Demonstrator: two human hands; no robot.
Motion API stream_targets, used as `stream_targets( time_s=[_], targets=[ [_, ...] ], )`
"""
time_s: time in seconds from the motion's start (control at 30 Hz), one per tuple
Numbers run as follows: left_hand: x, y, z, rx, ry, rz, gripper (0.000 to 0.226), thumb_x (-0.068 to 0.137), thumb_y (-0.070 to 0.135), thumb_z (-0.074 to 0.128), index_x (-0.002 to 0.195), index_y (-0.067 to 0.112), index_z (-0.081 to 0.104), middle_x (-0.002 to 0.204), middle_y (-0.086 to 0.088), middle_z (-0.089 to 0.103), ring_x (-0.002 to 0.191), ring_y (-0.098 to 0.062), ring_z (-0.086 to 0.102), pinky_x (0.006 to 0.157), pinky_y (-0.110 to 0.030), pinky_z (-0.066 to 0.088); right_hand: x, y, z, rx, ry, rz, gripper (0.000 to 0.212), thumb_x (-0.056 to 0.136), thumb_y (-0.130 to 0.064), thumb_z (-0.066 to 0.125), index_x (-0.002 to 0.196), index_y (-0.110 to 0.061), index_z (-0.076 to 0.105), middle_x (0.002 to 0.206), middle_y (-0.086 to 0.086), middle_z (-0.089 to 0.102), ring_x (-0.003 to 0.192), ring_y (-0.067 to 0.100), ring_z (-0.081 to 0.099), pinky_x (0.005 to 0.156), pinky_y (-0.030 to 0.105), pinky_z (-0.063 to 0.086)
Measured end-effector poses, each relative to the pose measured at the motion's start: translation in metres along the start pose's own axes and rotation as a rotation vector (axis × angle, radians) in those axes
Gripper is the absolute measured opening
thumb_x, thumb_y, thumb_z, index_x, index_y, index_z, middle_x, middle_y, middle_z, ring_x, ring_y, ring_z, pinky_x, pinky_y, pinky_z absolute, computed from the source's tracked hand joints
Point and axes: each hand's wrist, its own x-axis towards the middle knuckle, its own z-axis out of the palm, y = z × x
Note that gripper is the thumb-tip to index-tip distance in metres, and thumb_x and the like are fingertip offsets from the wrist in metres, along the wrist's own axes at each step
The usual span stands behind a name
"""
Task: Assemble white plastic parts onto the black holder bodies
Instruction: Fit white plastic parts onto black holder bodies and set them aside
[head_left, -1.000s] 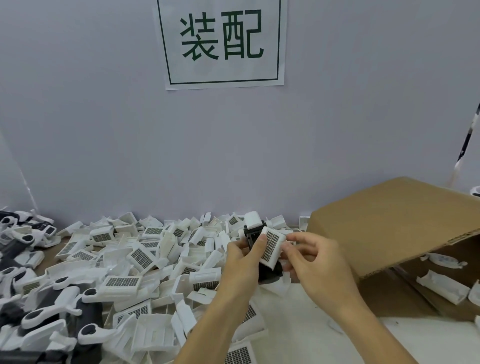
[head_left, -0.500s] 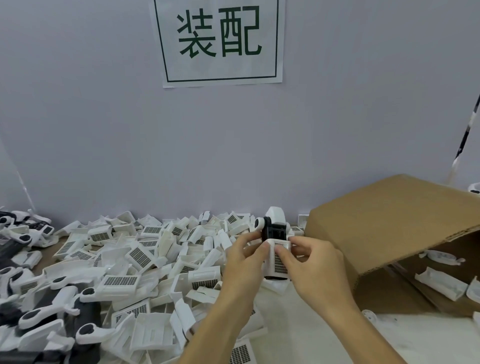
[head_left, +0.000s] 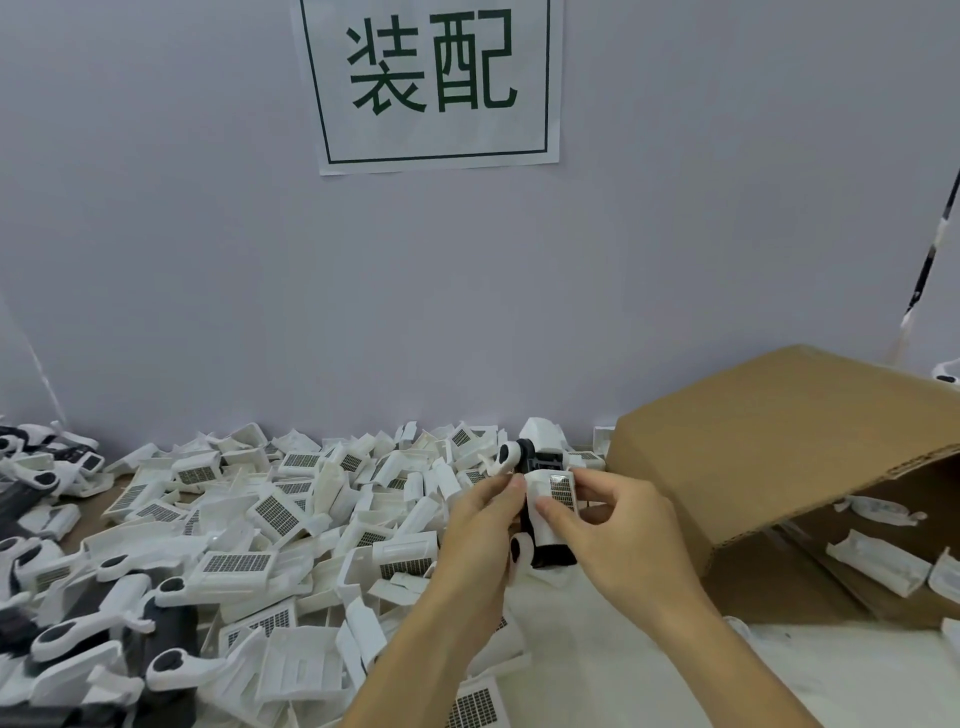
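Observation:
Above the table's middle I hold a black holder body (head_left: 540, 460) upright between both hands. A white grille part (head_left: 553, 506) sits against its front. My left hand (head_left: 480, 535) grips the body from the left, thumb tip at the white part's edge. My right hand (head_left: 618, 535) pinches the white part from the right, thumb across its face. The lower end of the body (head_left: 553, 557) shows black below my fingers. A white round-ended piece (head_left: 505, 460) sticks out at the body's top left.
A heap of loose white grille parts (head_left: 270, 514) covers the table's left and middle. Assembled black-and-white holders (head_left: 78, 634) lie at the left. An open cardboard box (head_left: 779, 447) on its side at the right holds white parts (head_left: 878, 564). A wall with a sign (head_left: 434, 83) stands behind.
One second ago the white part was tilted against the black body. Now it sits flat on the body's front, the assembly is upright, and both hands have closed in around it.

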Motion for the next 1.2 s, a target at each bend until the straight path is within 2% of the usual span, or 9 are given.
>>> stream_targets(
  time_s=[0.07,0.1,0.23,0.4,0.63,0.77,0.9,0.97,1.2],
  targets=[
    [0.0,0.0,0.0,0.028,0.011,-0.018,0.029,0.106,0.01,0.044,0.122,0.011,0.069,0.104,-0.013,0.078,0.098,-0.026,0.075,0.078,-0.034,0.061,0.0,0.002,0.001,-0.026,0.013,0.008,0.024,0.082,-0.028,0.078,0.066,-0.039,0.064,0.073,-0.03,0.07,0.073,-0.005,0.069,0.062,0.013,0.053],
    [0.0,0.0,0.001,0.051,0.019,-0.012,0.033,0.106,0.007,0.041,0.124,0.015,0.068,0.105,-0.011,0.078,0.1,-0.025,0.075,0.083,-0.037,0.06,-0.001,0.003,0.002,-0.037,0.016,0.018,0.027,0.082,-0.027,0.078,0.063,-0.038,0.062,0.072,-0.031,0.07,0.072,-0.005,0.069,0.061,0.014,0.053],
    [-0.004,0.0,0.003,0.148,0.023,0.055,0.039,0.106,0.002,0.041,0.126,0.022,0.067,0.108,-0.004,0.078,0.105,-0.023,0.073,0.102,-0.047,0.053,-0.001,0.002,0.003,-0.054,0.047,0.032,0.012,0.085,-0.025,0.073,0.074,-0.028,0.071,0.072,-0.02,0.073,0.069,0.0,0.07,0.063,0.024,0.057],
    [-0.007,0.0,0.004,0.232,0.034,0.139,0.046,0.105,0.0,0.043,0.104,0.037,0.07,0.1,0.007,0.079,0.098,-0.011,0.074,0.091,-0.031,0.056,0.001,0.0,-0.002,-0.038,0.091,0.055,0.012,0.086,-0.029,0.068,0.084,-0.018,0.074,0.072,-0.007,0.074,0.071,0.016,0.071,0.068,0.044,0.059],
    [-0.011,0.002,0.011,0.315,-0.043,0.206,0.052,0.104,-0.002,0.036,0.115,0.034,0.071,0.106,0.011,0.077,0.102,-0.005,0.071,0.078,-0.016,0.054,0.0,-0.001,0.0,-0.033,0.111,0.052,0.008,0.088,-0.03,0.068,0.088,-0.024,0.074,0.075,-0.012,0.074,0.072,0.005,0.07,0.071,0.041,0.059],
    [-0.012,0.003,0.011,0.28,-0.063,0.203,0.055,0.101,-0.005,0.033,0.111,0.032,0.074,0.1,0.007,0.078,0.091,-0.003,0.072,0.069,-0.012,0.052,0.0,0.0,0.0,-0.032,0.114,0.047,0.008,0.09,-0.03,0.067,0.089,-0.026,0.074,0.076,-0.012,0.074,0.073,0.004,0.07,0.071,0.039,0.059],
    [-0.013,0.006,0.01,0.236,-0.063,0.199,0.058,0.102,-0.001,0.037,0.097,0.04,0.078,0.1,-0.001,0.078,0.094,-0.011,0.072,0.08,-0.021,0.056,-0.001,0.001,0.003,-0.016,0.03,0.056,0.009,0.092,-0.027,0.065,0.09,-0.026,0.074,0.077,-0.014,0.074,0.076,0.004,0.07,0.074,0.038,0.06],
    [-0.014,0.007,0.011,0.2,-0.076,0.199,0.06,0.102,0.001,0.039,0.092,0.045,0.078,0.099,0.005,0.079,0.096,-0.007,0.073,0.077,-0.018,0.056,-0.001,0.001,0.001,-0.025,0.042,0.047,0.009,0.092,-0.029,0.065,0.091,-0.027,0.074,0.076,-0.012,0.074,0.074,0.005,0.07,0.072,0.039,0.06],
    [-0.017,0.009,0.012,0.143,-0.11,0.209,0.038,0.102,0.004,0.046,0.106,0.025,0.078,0.102,-0.001,0.079,0.098,-0.013,0.074,0.072,-0.017,0.055,-0.001,-0.002,-0.001,-0.026,0.056,0.022,0.008,0.092,-0.03,0.067,0.086,-0.034,0.071,0.078,-0.013,0.075,0.076,0.006,0.071,0.074,0.041,0.059]
  ],
)
